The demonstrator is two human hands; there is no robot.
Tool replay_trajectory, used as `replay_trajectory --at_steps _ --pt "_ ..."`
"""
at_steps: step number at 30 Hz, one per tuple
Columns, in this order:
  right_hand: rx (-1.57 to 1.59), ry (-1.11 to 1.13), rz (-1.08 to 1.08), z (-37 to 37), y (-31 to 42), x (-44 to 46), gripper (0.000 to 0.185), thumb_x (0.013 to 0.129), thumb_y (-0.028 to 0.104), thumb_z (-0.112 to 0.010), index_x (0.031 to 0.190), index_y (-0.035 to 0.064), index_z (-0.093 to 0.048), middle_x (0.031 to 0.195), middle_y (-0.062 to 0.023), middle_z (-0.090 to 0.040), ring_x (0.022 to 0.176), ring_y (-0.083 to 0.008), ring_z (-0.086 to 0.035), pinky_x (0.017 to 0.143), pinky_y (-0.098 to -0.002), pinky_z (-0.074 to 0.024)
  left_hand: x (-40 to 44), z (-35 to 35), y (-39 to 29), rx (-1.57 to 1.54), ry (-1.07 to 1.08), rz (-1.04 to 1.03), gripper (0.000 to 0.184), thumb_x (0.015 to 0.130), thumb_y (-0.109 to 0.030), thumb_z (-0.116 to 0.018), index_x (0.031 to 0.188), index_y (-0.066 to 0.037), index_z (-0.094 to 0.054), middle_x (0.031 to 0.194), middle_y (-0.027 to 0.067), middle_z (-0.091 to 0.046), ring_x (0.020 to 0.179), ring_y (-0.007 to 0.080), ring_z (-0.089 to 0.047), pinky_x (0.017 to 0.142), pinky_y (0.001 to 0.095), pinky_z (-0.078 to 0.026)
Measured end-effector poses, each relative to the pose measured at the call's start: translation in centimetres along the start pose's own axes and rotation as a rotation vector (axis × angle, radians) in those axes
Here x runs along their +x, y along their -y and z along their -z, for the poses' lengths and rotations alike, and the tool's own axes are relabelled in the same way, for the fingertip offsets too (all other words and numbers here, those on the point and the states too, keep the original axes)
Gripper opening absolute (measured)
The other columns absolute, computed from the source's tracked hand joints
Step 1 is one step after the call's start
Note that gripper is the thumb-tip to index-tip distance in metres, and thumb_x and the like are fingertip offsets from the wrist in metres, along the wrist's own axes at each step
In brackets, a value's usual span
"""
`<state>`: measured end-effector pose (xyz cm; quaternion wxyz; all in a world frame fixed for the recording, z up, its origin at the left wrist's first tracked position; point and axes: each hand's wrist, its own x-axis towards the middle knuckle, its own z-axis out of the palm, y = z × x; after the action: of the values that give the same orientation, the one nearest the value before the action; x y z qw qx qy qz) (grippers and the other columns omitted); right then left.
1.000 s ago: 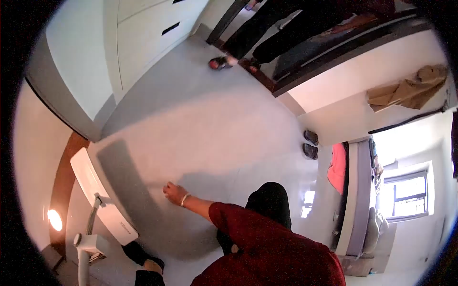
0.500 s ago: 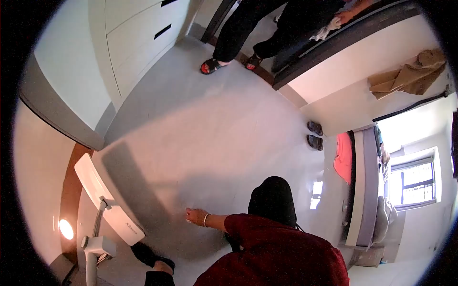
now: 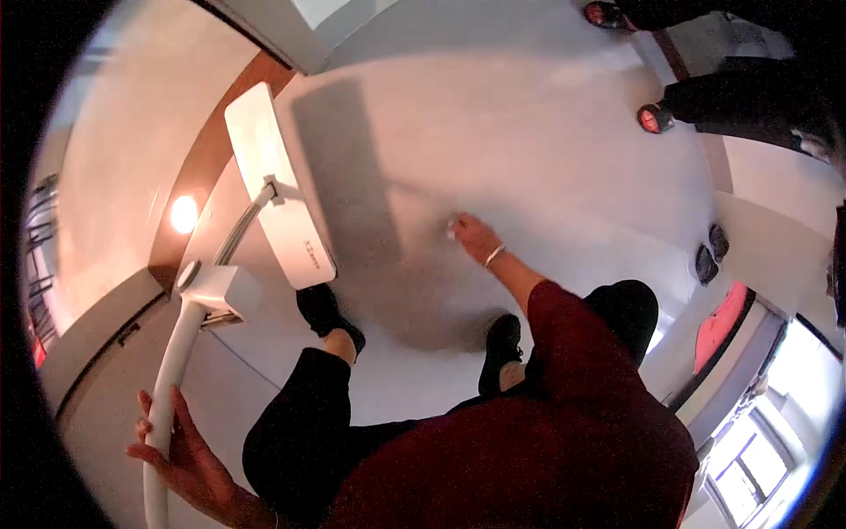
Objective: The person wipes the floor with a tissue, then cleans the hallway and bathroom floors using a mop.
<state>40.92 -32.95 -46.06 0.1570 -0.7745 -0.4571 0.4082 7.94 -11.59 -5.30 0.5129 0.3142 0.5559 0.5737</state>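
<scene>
A white floor lamp with a wide flat head, a jointed arm and a thick pole stands at the left. My left hand is around the lower pole, its fingers on the far left side and thumb on the right. My right hand reaches out over the grey floor, fingers pinched together. A small whitish spot shows at the fingertips, too blurred to name. A pale bracelet circles that wrist. Under the lamp head's near end is my black shoe.
Another person's sandalled foot is at the upper right. Dark slippers lie by the right wall, near a bed edge with a pink cloth. A bright light spot shows low on the left wall.
The view has turned toward the lamp, which appears further right and higher. My left hand has come into view on the pole. My right hand has stretched further out over the floor.
</scene>
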Motion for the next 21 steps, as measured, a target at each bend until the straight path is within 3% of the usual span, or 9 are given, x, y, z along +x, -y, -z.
replay_trajectory --at_steps 2,4,6,8,9,12,16,18,21 --pt "-0.268 -0.228 0.249 0.6 -2.3 3.1 0.011 0.079 0.014 -0.048 0.083 0.0041 -0.048 0.091 -0.0134 -0.051 0.078 -0.0308 -0.052 0.068 -0.0399 -0.0446 0.0 0.3 0.0 0.000 0.026 0.005 0.035 0.082 -0.031 -0.052 0.085 0.004 -0.051 0.122 0.0235 -0.037 0.120 0.0313 -0.032 0.102 0.0460 -0.030" --pt "-0.268 -0.371 0.269 2.0 -2.9 6.4 0.009 0.076 0.011 -0.051 0.083 0.0049 -0.049 0.087 -0.0122 -0.050 0.075 -0.0318 -0.052 0.067 -0.0389 -0.0450 0.2 0.1 0.3 -0.003 -0.004 -0.001 0.036 0.082 -0.031 -0.052 0.085 0.005 -0.050 0.121 0.0235 -0.038 0.120 0.0316 -0.031 0.102 0.0462 -0.029" --pt "0.264 -0.293 -0.206 4.5 -1.3 9.2 0.010 0.074 0.006 -0.051 0.084 0.0087 -0.052 0.087 -0.0121 -0.050 0.079 -0.0295 -0.054 0.064 -0.0390 -0.0465 0.5 1.2 0.4 -0.083 0.078 0.052 0.037 0.082 -0.031 -0.052 0.085 0.006 -0.050 0.120 0.0234 -0.039 0.121 0.0319 -0.031 0.102 0.0468 -0.028" --pt "-0.228 -0.344 0.092 5.3 -1.9 10.0 0.011 0.074 0.007 -0.052 0.084 0.0087 -0.053 0.088 -0.0124 -0.051 0.076 -0.0306 -0.055 0.064 -0.0386 -0.0467 0.2 1.8 -0.1 -0.121 0.095 0.075 0.037 0.082 -0.030 -0.052 0.085 0.007 -0.049 0.119 0.0227 -0.040 0.121 0.0321 -0.031 0.103 0.0477 -0.027" --pt "-0.213 -0.453 0.143 5.1 -1.1 9.5 0.009 0.074 0.006 -0.051 0.083 0.0079 -0.052 0.085 -0.0122 -0.051 0.074 -0.0303 -0.055 0.063 -0.0392 -0.0466 0.0 1.7 0.0 -0.131 0.073 0.072 0.037 0.082 -0.030 -0.052 0.085 0.007 -0.049 0.118 0.0220 -0.041 0.121 0.0322 -0.031 0.103 0.0482 -0.026" --pt "-0.079 -0.437 0.100 2.7 0.8 6.6 0.009 0.073 0.006 -0.052 0.082 0.0078 -0.052 0.081 -0.0121 -0.049 0.074 -0.0294 -0.055 0.061 -0.0391 -0.0467 -0.7 0.7 0.3 -0.115 0.037 0.014 0.036 0.082 -0.029 -0.053 0.085 0.007 -0.050 0.112 0.0185 -0.045 0.121 0.0317 -0.031 0.102 0.0504 -0.026" --pt "-0.203 -0.039 0.317 -6.3 2.6 -0.4 0.009 0.074 0.011 -0.053 0.081 0.0051 -0.051 0.078 -0.0140 -0.048 0.075 -0.0317 -0.054 0.062 -0.0386 -0.0465 -1.2 0.1 0.1 -0.089 0.015 -0.035 0.036 0.082 -0.029 -0.054 0.085 0.007 -0.051 0.108 0.0179 -0.048 0.120 0.0314 -0.033 0.102 0.0516 -0.027" --pt "-0.214 0.159 0.337 -7.6 4.4 -2.7 0.009 0.076 0.012 -0.050 0.085 0.0086 -0.051 0.088 -0.0122 -0.049 0.079 -0.0284 -0.052 0.066 -0.0382 -0.0448 -1.3 -0.2 0.3 -0.075 0.014 -0.059 0.037 0.081 -0.029 -0.054 0.084 0.007 -0.051 0.107 0.0180 -0.048 0.119 0.0313 -0.034 0.101 0.0521 -0.027" --pt "-0.167 0.007 0.321 -11.4 1.3 0.2 0.012 0.075 0.012 -0.052 0.086 0.0083 -0.050 0.083 -0.0124 -0.050 0.080 -0.0293 -0.052 0.065 -0.0385 -0.0442 -1.7 -0.9 0.6 -0.052 0.007 -0.071 0.037 0.081 -0.029 -0.054 0.084 0.008 -0.050 0.107 0.0185 -0.048 0.118 0.0313 -0.036 0.101 0.0527 -0.028"
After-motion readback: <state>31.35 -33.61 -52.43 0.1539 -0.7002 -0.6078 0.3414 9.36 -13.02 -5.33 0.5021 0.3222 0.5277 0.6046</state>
